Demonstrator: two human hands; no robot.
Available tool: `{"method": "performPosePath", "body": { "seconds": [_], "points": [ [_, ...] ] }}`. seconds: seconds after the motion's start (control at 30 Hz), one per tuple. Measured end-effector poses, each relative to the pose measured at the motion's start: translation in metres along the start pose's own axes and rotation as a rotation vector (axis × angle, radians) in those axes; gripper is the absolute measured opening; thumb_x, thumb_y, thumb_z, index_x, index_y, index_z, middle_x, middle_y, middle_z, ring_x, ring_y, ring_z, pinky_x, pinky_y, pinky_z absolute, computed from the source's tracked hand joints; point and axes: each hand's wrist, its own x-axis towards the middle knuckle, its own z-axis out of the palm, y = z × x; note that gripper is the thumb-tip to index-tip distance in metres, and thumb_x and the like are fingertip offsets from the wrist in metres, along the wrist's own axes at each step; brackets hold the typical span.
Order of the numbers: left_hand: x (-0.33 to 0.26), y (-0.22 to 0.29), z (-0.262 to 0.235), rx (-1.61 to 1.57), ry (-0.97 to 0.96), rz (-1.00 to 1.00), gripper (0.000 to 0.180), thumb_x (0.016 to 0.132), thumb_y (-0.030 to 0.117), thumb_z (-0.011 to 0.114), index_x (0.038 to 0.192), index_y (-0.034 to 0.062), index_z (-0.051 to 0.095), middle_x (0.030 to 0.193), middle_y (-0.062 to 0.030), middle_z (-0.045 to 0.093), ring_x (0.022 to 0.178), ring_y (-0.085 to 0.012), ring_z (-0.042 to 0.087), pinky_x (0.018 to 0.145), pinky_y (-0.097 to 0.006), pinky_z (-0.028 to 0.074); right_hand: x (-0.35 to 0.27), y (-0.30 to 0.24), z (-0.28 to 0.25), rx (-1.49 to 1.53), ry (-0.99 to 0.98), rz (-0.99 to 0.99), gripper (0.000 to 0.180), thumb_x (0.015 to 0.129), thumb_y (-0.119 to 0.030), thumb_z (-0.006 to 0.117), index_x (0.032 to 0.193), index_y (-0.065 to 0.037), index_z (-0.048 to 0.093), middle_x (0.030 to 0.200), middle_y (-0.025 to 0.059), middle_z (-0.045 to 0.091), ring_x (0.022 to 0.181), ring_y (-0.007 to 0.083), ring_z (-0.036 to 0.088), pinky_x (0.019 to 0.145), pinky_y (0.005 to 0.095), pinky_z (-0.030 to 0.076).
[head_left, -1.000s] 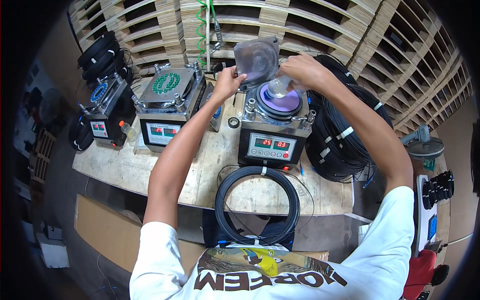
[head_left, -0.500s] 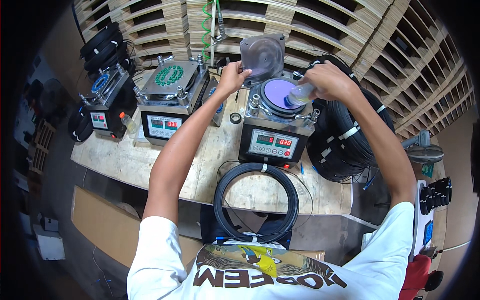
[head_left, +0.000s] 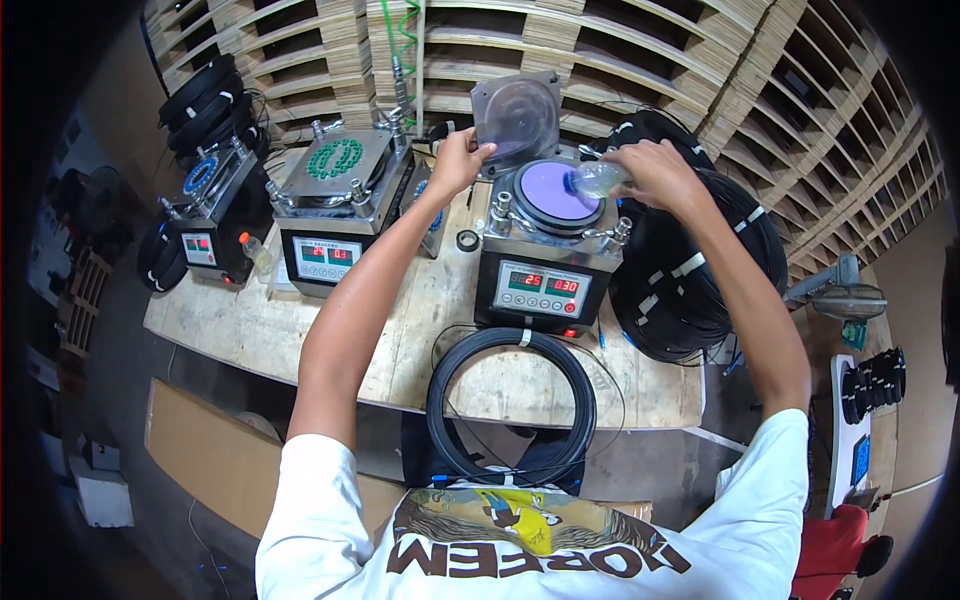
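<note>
My left hand (head_left: 459, 163) grips the edge of a square grey metal plate (head_left: 517, 110), which stands tilted up behind a polishing machine (head_left: 545, 290). On top of that machine lies a round purple polishing pad (head_left: 545, 195). My right hand (head_left: 657, 176) is closed around a clear plastic bottle (head_left: 602, 181), held almost level. Its blue tip points left over the right part of the pad; whether it touches cannot be told. A coil of black cable (head_left: 440, 385) hangs over the table's front edge, below the machine.
Two more polishing machines stand to the left, the nearer (head_left: 330, 250) carrying green connectors in a ring. A roll of black tape (head_left: 467, 240) and an orange-capped bottle (head_left: 258, 255) sit on the wooden table (head_left: 400, 340). Stacked black cable coils (head_left: 690, 270) crowd the right side.
My right hand has moved the bottle's blue tip from the near right part of the purple pad toward its far side. The left hand still holds the metal plate.
</note>
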Motion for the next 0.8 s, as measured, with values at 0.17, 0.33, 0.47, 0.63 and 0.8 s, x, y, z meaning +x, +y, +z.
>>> {"method": "performPosePath", "body": {
  "seconds": [0.17,0.33,0.47,0.63,0.8],
  "points": [
    [-0.002,-0.023,-0.005,-0.124,0.06,-0.019,0.032,0.088,0.011,0.073,0.117,-0.0007,0.067,0.087,-0.0127,0.073,0.073,-0.0158,0.065,0.07,-0.033,0.051,0.01,0.013,0.046,0.567,0.195,0.017,0.059,0.085,-0.04,0.076,0.134,-0.009,0.061,0.108,0.0154,0.066,0.103,0.0256,0.064,0.089,0.0361,0.05],
    [-0.041,0.061,0.012,0.033,0.495,0.223,0.044,0.089,0.017,0.072,0.128,0.0011,0.059,0.104,-0.0157,0.065,0.095,-0.0251,0.063,0.088,-0.037,0.049,-0.022,-0.004,0.051,1.352,0.41,0.11,0.064,0.087,-0.035,0.078,0.137,0.0,0.058,0.122,0.009,0.066,0.113,0.0154,0.06,0.1,0.0288,0.044],
    [-0.065,0.131,0.022,-0.396,0.009,0.196,0.066,0.092,0.029,0.073,0.144,-0.002,0.046,0.118,-0.0166,0.068,0.099,-0.0174,0.067,0.083,-0.03,0.054,-0.019,-0.047,0.054,1.597,0.633,0.049,0.063,0.084,-0.029,0.082,0.134,0.003,0.058,0.116,0.0093,0.069,0.104,0.015,0.063,0.094,0.0281,0.048],
    [-0.075,0.153,0.001,-0.254,-0.136,0.223,0.08,0.081,0.023,0.085,0.144,-0.0052,0.046,0.117,-0.0167,0.069,0.091,-0.0147,0.068,0.077,-0.027,0.056,-0.025,-0.079,0.053,1.609,0.56,-0.059,0.063,0.084,-0.025,0.081,0.138,-0.002,0.056,0.113,0.0104,0.069,0.103,0.016,0.063,0.091,0.0292,0.049],
    [-0.109,0.154,-0.056,-0.318,0.194,0.244,0.067,0.082,0.019,0.084,0.137,-0.0049,0.053,0.11,-0.0137,0.071,0.089,-0.0134,0.069,0.075,-0.027,0.057,-0.043,-0.052,0.055,1.304,0.66,0.082,0.032,0.095,-0.018,0.068,0.125,-0.008,0.068,0.091,0.004,0.069,0.083,0.009,0.061,0.077,0.0247,0.05]
  ]
}}
